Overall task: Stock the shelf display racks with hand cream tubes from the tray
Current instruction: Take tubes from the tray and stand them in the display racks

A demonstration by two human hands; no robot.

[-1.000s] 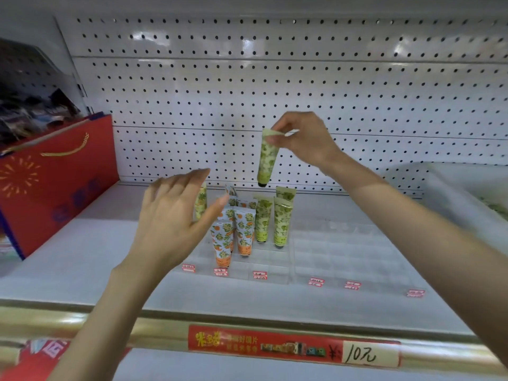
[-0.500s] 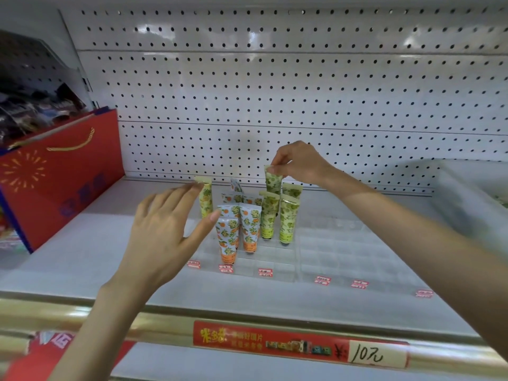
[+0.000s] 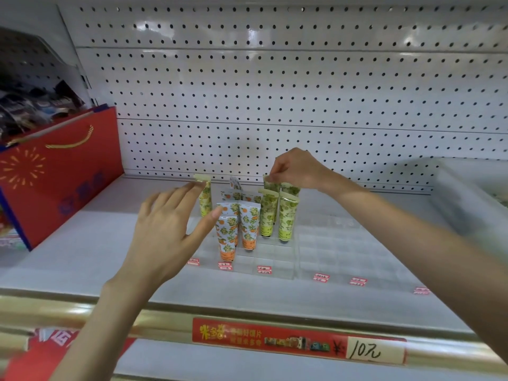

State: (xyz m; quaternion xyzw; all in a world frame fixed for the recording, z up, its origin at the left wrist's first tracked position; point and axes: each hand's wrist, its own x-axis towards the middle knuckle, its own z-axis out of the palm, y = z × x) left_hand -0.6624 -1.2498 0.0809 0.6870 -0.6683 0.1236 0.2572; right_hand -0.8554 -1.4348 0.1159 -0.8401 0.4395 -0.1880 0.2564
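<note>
Green hand cream tube [image 3: 270, 184] now stands cap-down in the back row of the clear display rack [image 3: 275, 261], near the middle of the shelf [image 3: 82, 243] and close to its back edge. A second ago it hung well above the rack, in front of the pegboard. Since then the right grip [image 3: 297, 169] has brought it down behind the two front green tubes [image 3: 287, 215], and it now sits just beside another green one at the back. The right grip is still pinching the tube's crimped top, so the tube is seated, or nearly so, but not yet let go.

The left grip [image 3: 167, 229] has stayed released, with its fingers spread, and has drifted slightly forward. It holds nothing. Its index tip is at the crimp of the yellow tube [image 3: 204, 196] toward the rack's back left corner, though I cannot tell whether they touch. Its thumb is near the orange tubes [image 3: 228, 237].

By my reckoning this placement is all but done, and what remains is to let go. The second rack [image 3: 357, 251] to the right shows no tubes. The tray [image 3: 461, 204] sits blurred at the shelf's right edge.
</note>
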